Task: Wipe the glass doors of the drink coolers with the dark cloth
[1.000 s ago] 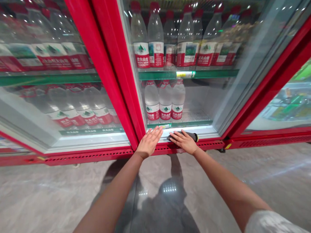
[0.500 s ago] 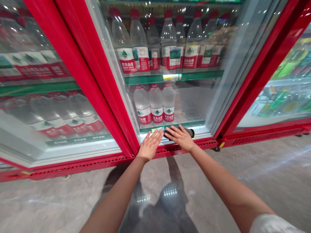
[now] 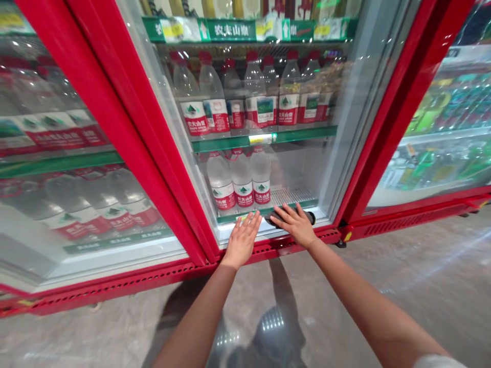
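Observation:
My left hand (image 3: 242, 239) is stretched out flat, fingers extended, over the lower edge of a glass-fronted drinks fridge (image 3: 207, 253) with a red frame. My right hand (image 3: 295, 225) lies beside it, fingers spread across a dark, rounded object (image 3: 310, 218) at the same edge. What that object is, and whether the hand grips it, I cannot tell. Just beyond my left hand, three water bottles (image 3: 242, 190) with red and white labels stand upright on the bottom shelf (image 3: 293, 196). Nothing shows in my left hand.
A shelf (image 3: 299, 134) above bears more red-capped water bottles (image 3: 289, 92). To the left, another red-framed fridge section (image 3: 115, 271) holds similar bottles. Another fridge on the right has green bottles (image 3: 425, 161). Shiny grey floor (image 3: 345, 317) lies below, with a shadow on it.
The view has tilted upward, so the shelves sit lower and the top shelf's price strip shows. Both hands stay along the fridge's lower edge, with a slightly wider gap between them.

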`<state>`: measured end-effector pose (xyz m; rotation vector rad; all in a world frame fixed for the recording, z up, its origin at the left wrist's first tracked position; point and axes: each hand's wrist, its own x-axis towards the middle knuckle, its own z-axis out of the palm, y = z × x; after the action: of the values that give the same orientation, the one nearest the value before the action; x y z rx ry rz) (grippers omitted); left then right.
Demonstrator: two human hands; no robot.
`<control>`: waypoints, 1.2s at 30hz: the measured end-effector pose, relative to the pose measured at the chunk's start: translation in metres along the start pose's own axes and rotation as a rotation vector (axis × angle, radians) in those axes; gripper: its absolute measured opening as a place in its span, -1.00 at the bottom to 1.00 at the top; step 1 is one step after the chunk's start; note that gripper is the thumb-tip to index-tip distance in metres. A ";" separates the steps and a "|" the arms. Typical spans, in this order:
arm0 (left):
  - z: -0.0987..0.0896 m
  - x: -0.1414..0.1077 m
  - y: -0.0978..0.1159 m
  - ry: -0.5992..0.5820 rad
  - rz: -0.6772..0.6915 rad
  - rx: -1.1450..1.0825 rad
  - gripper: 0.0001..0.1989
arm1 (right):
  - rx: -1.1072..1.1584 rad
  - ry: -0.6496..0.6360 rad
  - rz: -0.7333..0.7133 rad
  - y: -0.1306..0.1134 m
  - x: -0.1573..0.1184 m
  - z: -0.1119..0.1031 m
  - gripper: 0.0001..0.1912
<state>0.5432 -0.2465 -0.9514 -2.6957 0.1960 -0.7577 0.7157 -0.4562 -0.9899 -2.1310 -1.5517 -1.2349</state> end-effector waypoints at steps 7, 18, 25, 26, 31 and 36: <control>-0.005 0.002 0.012 -0.134 0.000 0.027 -0.20 | 0.022 -0.020 0.150 0.010 -0.035 0.000 -0.41; 0.008 0.023 0.031 -0.125 0.037 -0.044 -0.19 | 0.014 0.131 0.404 0.032 -0.041 0.001 -0.32; 0.019 0.035 0.043 -0.071 0.040 -0.083 -0.23 | 0.144 0.067 0.290 0.034 -0.042 0.008 -0.28; 0.020 0.036 0.044 -0.068 0.043 -0.084 -0.23 | 0.134 0.080 0.314 0.039 -0.039 0.006 -0.27; 0.018 0.040 0.045 -0.058 0.040 -0.090 -0.24 | 0.109 0.243 0.765 0.042 -0.042 0.006 -0.22; 0.020 0.042 0.042 -0.028 0.042 -0.104 -0.21 | 0.260 0.474 1.270 0.030 -0.033 0.030 -0.23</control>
<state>0.5880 -0.2897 -0.9625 -2.7890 0.2918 -0.7156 0.7534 -0.4728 -1.0244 -1.8194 -0.0182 -0.8400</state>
